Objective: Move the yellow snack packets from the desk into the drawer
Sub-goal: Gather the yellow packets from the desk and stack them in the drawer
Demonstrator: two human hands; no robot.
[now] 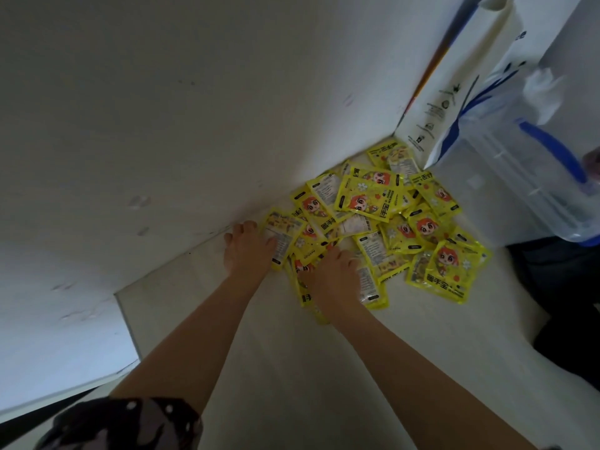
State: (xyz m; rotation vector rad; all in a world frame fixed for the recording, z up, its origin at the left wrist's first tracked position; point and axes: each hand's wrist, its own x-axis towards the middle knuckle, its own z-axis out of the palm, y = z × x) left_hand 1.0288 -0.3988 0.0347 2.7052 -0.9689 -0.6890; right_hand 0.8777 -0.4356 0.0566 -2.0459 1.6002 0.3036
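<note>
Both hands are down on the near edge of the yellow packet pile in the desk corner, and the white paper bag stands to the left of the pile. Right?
Not quite. The head view shows the white paper bag to the right of the packet pile, not the left. Left hand and right hand do rest on its near edge.

Desk [292, 368]: fills the centre and lower frame, meeting the wall [162, 108] along its far edge.
Packets [373, 228]: overlapping heap on the desk, in the far corner, toward 1 o'clock from frame centre.
Left hand [248, 251]: at the heap's 9 o'clock edge, beside the wall, fingers resting on a packet.
Right hand [334, 277]: on the heap's 7 o'clock edge, just right of the left hand.
Paper bag [454, 92]: upright at 2 o'clock, behind the heap.
Plastic container [526, 177]: right of the heap, at 3 o'clock.
</note>
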